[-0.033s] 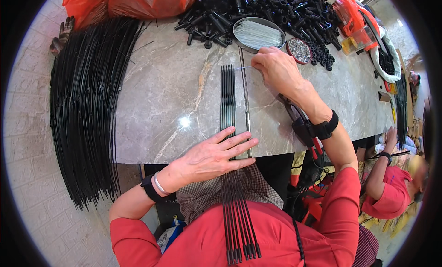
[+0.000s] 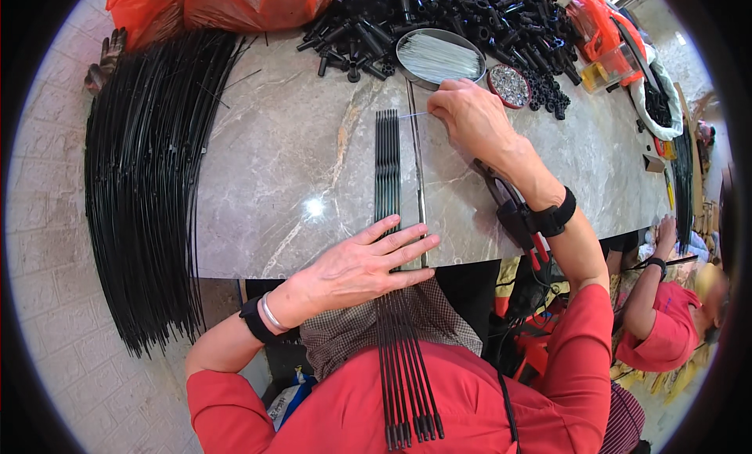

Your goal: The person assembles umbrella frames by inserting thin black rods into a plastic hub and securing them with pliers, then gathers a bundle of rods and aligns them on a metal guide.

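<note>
A row of thin black rods, looking like umbrella ribs [image 2: 387, 144], lies side by side over the table's front edge, its capped ends hanging down against my red shirt. Flat across the row rests my left hand [image 2: 356, 262], open, fingers spread. My right hand [image 2: 470, 117] is pinched on one end of a thin pale wire [image 2: 413, 115], whose other end meets the row near its top. Beyond that hand sit an oval metal tin [image 2: 419, 79] of straight pale wires and a small red-rimmed bowl [image 2: 493, 84] of tiny shiny metal pieces.
A thick bundle of long black rods [image 2: 149, 180] drapes over the table's left side. Black tubular parts [image 2: 501, 31] are heaped at the back, beside orange-red bags [image 2: 251, 7]. A dark tool with red handles [image 2: 513, 215] lies under my right forearm. Another person [image 2: 666, 321] sits at right.
</note>
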`<state>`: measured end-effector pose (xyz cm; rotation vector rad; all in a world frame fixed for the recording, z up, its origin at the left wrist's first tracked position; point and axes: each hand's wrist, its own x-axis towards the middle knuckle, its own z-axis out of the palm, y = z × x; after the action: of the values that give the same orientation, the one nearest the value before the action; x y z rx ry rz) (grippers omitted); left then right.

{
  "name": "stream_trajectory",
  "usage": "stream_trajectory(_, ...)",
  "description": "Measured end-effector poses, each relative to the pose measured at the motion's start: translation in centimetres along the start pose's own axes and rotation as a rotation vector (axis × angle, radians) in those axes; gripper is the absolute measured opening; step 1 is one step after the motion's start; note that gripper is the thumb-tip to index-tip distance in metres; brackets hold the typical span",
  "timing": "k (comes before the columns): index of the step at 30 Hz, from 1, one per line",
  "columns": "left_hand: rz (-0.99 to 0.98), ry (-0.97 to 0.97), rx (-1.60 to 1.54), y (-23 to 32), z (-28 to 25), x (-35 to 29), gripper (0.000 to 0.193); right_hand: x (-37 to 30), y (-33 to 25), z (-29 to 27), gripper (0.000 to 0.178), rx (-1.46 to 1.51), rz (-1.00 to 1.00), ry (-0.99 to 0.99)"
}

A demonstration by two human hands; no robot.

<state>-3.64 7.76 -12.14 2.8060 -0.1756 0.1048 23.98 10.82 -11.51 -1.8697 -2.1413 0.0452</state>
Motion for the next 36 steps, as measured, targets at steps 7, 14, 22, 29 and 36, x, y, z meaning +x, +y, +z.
stream_trajectory(7,-0.013,0.006,-0.01,0.1,0.1,0.0,0.055,0.1,0.0,0.1,0.012,0.017,-0.007,0.023)
stream_trajectory(14,-0.01,0.02,0.008,0.0,0.5,0.0,0.057,-0.4,-1.0,-0.5,0.013,0.01,0.062,-0.035)
stream_trajectory(22,-0.001,-0.012,0.038,0.0,0.0,0.0,0.053,-0.3,-1.0,-0.3,0.013,-0.004,0.017,-0.044)
stream_trajectory(29,0.007,-0.017,0.049,-0.1,0.1,0.0,0.049,-0.3,-1.0,0.0,0.013,-0.032,-0.018,-0.019)
stream_trajectory(36,0.012,-0.027,0.053,-0.1,0.0,0.1,0.049,-0.3,-1.3,0.1,0.013,0.042,0.046,-0.006)
